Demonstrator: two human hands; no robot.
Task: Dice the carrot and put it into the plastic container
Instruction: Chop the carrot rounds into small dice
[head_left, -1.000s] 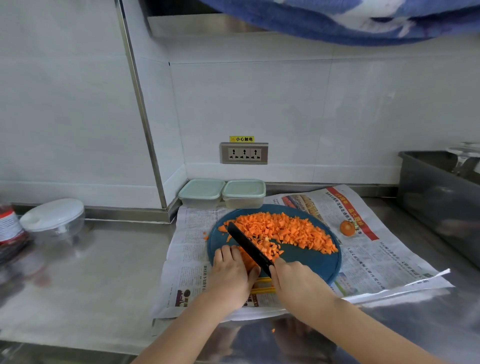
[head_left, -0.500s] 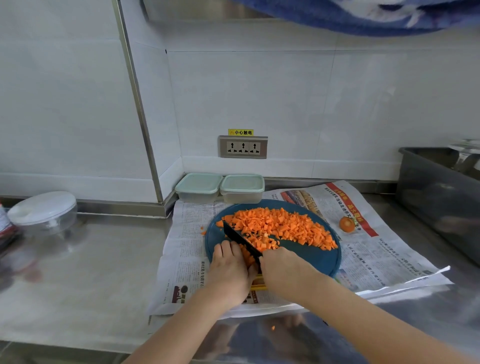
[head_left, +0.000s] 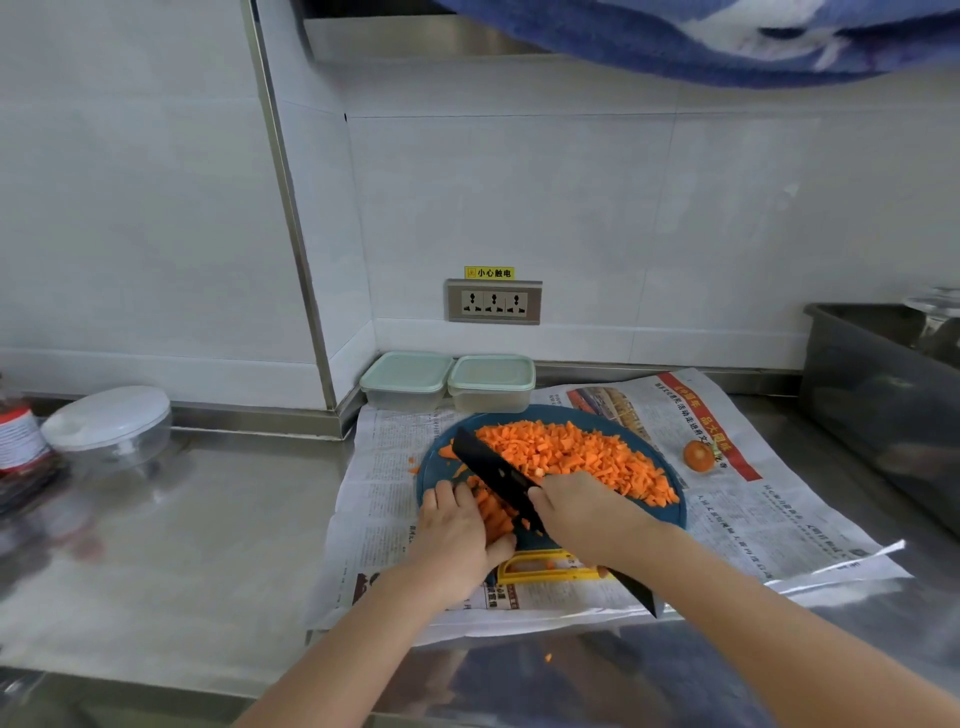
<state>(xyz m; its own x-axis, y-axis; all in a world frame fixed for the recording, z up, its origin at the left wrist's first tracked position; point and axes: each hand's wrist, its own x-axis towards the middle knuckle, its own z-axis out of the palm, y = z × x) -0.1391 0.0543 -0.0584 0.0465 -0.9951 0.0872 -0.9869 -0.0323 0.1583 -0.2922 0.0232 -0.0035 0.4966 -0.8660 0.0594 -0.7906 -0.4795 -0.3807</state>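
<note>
Hands: my left hand (head_left: 457, 540), lower centre, curls its fingers down onto the uncut carrot strips (head_left: 493, 512), thumb tucked beside them; my right hand (head_left: 587, 514) is wrapped round the knife (head_left: 493, 467).
Key relation: the strips lie just right of my left fingertips, between them and the blade. My left hand is the nearer one and touches them.
Axis: the blade runs upper left to lower right. The strips' own run is half hidden under my fingers, so I cannot tell it.
Diced carrot (head_left: 571, 457): heaped beyond the blade on the blue cutting board (head_left: 675, 514).
Plastic containers (head_left: 405, 379): two at the wall behind the board, lids on.
Change: half a second ago less strip showed between fingers and blade; now more of the blade's flat shows too.
</note>
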